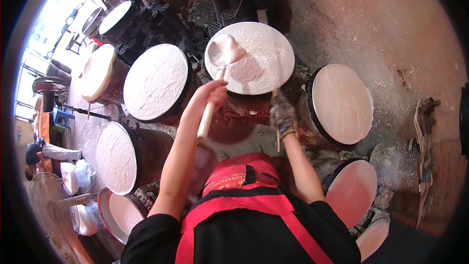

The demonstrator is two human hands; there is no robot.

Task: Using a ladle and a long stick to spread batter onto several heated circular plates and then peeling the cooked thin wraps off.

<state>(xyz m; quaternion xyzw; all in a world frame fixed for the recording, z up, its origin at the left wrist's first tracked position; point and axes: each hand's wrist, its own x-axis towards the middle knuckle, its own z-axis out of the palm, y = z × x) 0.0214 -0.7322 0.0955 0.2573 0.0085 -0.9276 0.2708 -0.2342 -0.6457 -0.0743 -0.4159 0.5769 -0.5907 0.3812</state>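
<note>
My bare left hand (212,93) is closed round the pale handle (205,122) of a ladle (222,50), whose head is over the round white-coated griddle (266,49) in front of me, with pinkish-white batter about it. My right hand (282,114), in a dark speckled glove, grips a thin wooden stick (275,67) that reaches up over the same griddle's right part. A red apron (244,170) covers my front.
More white-coated griddles on drum stoves stand left (154,80), lower left (115,159), right (342,102) and lower right (351,190). Perforated coal cylinders (219,1) are stacked behind. At far left are a fan (50,88) and another person (61,152).
</note>
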